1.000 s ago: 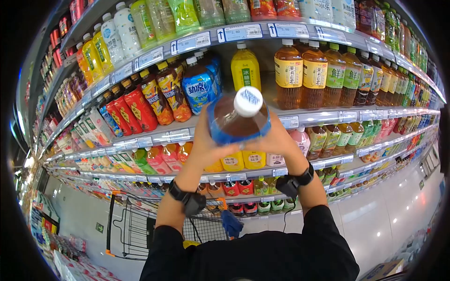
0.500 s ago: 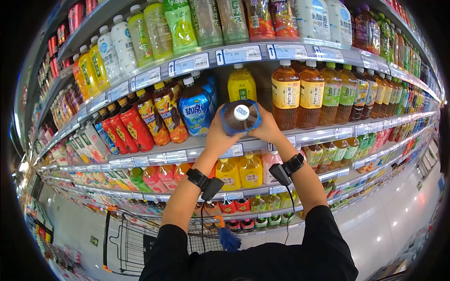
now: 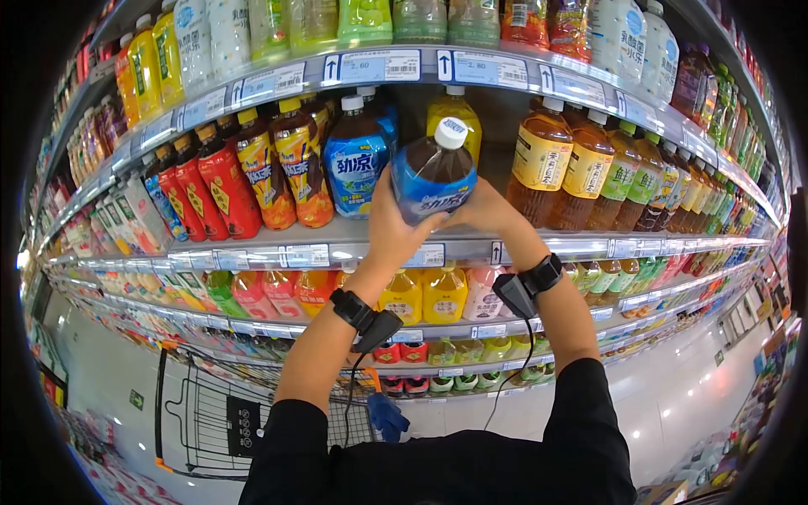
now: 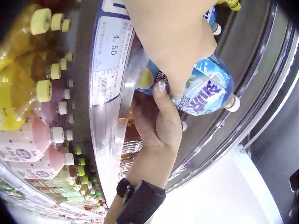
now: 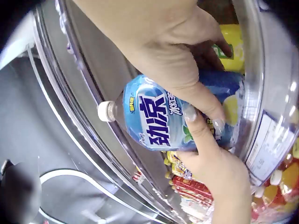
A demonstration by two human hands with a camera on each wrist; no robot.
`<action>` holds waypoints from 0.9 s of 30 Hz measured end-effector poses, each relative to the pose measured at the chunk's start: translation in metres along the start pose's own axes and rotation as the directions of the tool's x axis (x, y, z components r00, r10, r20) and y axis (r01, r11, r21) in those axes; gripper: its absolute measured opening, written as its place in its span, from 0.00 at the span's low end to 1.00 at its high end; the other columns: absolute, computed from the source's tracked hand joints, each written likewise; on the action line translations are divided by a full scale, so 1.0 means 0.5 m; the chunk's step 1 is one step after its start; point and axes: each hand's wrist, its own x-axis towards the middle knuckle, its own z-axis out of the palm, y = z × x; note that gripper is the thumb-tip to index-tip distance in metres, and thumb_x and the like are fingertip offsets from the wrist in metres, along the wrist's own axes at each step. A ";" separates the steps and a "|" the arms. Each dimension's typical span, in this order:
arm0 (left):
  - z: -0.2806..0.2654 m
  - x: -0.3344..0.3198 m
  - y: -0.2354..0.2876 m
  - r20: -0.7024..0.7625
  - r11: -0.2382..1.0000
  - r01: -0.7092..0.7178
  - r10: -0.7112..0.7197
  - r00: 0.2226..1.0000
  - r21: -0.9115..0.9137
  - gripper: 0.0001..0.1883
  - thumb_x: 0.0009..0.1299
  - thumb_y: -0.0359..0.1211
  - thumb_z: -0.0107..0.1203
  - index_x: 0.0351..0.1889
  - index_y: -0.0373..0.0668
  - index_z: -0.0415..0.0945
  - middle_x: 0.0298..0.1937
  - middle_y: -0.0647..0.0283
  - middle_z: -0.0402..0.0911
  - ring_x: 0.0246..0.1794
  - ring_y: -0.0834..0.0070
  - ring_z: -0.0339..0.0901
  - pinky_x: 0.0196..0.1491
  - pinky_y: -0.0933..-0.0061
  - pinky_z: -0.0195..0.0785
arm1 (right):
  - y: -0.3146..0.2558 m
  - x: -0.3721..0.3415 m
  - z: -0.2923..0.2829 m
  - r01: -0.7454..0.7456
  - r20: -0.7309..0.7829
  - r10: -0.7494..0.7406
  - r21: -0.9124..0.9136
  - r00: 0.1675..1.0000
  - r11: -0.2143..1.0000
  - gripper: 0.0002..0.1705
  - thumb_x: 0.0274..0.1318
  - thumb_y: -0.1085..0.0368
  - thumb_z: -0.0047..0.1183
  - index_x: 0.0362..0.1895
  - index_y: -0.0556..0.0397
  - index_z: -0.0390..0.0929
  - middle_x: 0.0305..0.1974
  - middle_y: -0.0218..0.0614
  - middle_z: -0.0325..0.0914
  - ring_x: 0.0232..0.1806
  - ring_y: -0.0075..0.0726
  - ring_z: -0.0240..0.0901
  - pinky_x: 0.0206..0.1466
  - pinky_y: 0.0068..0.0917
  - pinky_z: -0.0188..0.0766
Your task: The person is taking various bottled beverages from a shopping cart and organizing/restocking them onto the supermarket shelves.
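Note:
A large iced tea bottle (image 3: 433, 181) with a blue label and white cap is held between both hands, leaning slightly at the middle shelf. My left hand (image 3: 392, 225) grips its left side low down, and my right hand (image 3: 492, 210) wraps the right side. In the right wrist view, thumbs cross the front of the blue label (image 5: 156, 119) near the bottle's base. Directly behind stands a yellow-labelled bottle (image 3: 454, 109), partly covered. A matching blue-labelled bottle (image 3: 355, 164) stands just left of it on the shelf.
Amber tea bottles (image 3: 539, 160) line the shelf to the right; red-labelled bottles (image 3: 227, 189) stand farther left. A price-tag rail (image 3: 362, 254) runs along the shelf front, with another shelf rail (image 3: 379, 69) above. Below left is a shopping cart (image 3: 160, 404).
The bottle has moved away from my head to the shelf, and its blue label now shows where mostly the cap and top showed before. Both hands keep hold of it.

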 end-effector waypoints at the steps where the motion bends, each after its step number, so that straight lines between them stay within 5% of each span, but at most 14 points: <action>1: 0.001 -0.001 -0.003 -0.006 1.000 0.002 -0.002 1.000 -0.002 0.50 0.46 0.39 0.71 0.62 0.30 0.51 0.56 0.44 0.68 0.56 0.57 0.69 0.57 0.63 0.62 | -0.025 0.000 -0.010 -0.082 0.056 0.098 -0.242 0.994 0.967 0.36 0.31 0.65 0.65 0.51 0.57 0.70 0.47 0.47 0.75 0.48 0.43 0.73 0.53 0.33 0.68; 3: 0.001 -0.002 -0.004 -0.014 1.000 0.003 -0.004 1.000 -0.010 0.50 0.46 0.40 0.71 0.61 0.29 0.51 0.55 0.44 0.68 0.56 0.57 0.69 0.57 0.63 0.62 | -0.076 0.005 -0.032 -0.175 0.087 0.313 -0.675 0.946 0.717 0.32 0.34 0.63 0.62 0.49 0.57 0.70 0.45 0.51 0.75 0.47 0.49 0.73 0.50 0.35 0.70; 6: 0.002 -0.007 0.001 -0.056 1.000 0.008 -0.008 0.998 -0.002 0.49 0.45 0.39 0.72 0.60 0.29 0.53 0.54 0.44 0.68 0.54 0.56 0.69 0.57 0.61 0.61 | -0.102 0.023 -0.055 -0.176 -0.180 0.048 -0.812 0.983 0.556 0.27 0.40 0.60 0.58 0.47 0.58 0.71 0.42 0.56 0.73 0.44 0.58 0.71 0.46 0.41 0.71; 9: -0.004 -0.018 0.014 -0.070 0.998 0.041 -0.044 0.997 -0.049 0.49 0.44 0.37 0.72 0.60 0.31 0.52 0.55 0.45 0.66 0.55 0.56 0.67 0.57 0.60 0.60 | -0.084 0.077 -0.092 -0.063 -0.241 -0.288 -0.855 0.927 0.514 0.26 0.42 0.59 0.57 0.46 0.57 0.71 0.42 0.52 0.73 0.45 0.56 0.71 0.47 0.43 0.71; 12: 0.011 -0.021 -0.002 -0.160 0.974 0.022 -0.059 0.985 -0.225 0.50 0.41 0.37 0.74 0.59 0.33 0.52 0.52 0.47 0.66 0.54 0.57 0.66 0.56 0.61 0.60 | -0.090 0.137 -0.080 -0.156 -0.275 -0.320 -0.923 0.907 0.350 0.25 0.46 0.57 0.55 0.49 0.55 0.70 0.45 0.50 0.72 0.49 0.54 0.69 0.50 0.45 0.69; 15: 0.003 -0.033 -0.009 -0.157 0.984 0.065 -0.092 0.983 -0.167 0.51 0.40 0.37 0.74 0.59 0.33 0.52 0.52 0.47 0.66 0.53 0.57 0.66 0.56 0.60 0.60 | -0.096 0.193 -0.071 -0.089 -0.129 -0.282 -0.985 0.951 0.149 0.29 0.49 0.51 0.52 0.53 0.52 0.68 0.44 0.49 0.73 0.47 0.51 0.71 0.56 0.41 0.63; 19: -0.014 -0.024 -0.003 -0.017 0.992 0.115 -0.116 0.993 -0.054 0.53 0.42 0.32 0.73 0.62 0.36 0.46 0.55 0.48 0.64 0.57 0.61 0.65 0.59 0.62 0.59 | -0.120 0.245 -0.061 -0.069 -0.083 -0.122 -0.991 0.989 0.114 0.29 0.50 0.49 0.51 0.54 0.51 0.68 0.51 0.46 0.71 0.54 0.50 0.67 0.58 0.44 0.61; 27: 0.001 -0.031 -0.027 -0.002 0.969 0.157 -0.160 0.987 -0.193 0.54 0.40 0.34 0.74 0.61 0.36 0.47 0.55 0.48 0.64 0.56 0.62 0.65 0.58 0.62 0.59 | -0.068 0.337 -0.116 -0.201 -0.298 -0.273 -0.921 0.915 0.333 0.33 0.48 0.51 0.51 0.58 0.51 0.65 0.58 0.48 0.64 0.60 0.51 0.59 0.62 0.43 0.57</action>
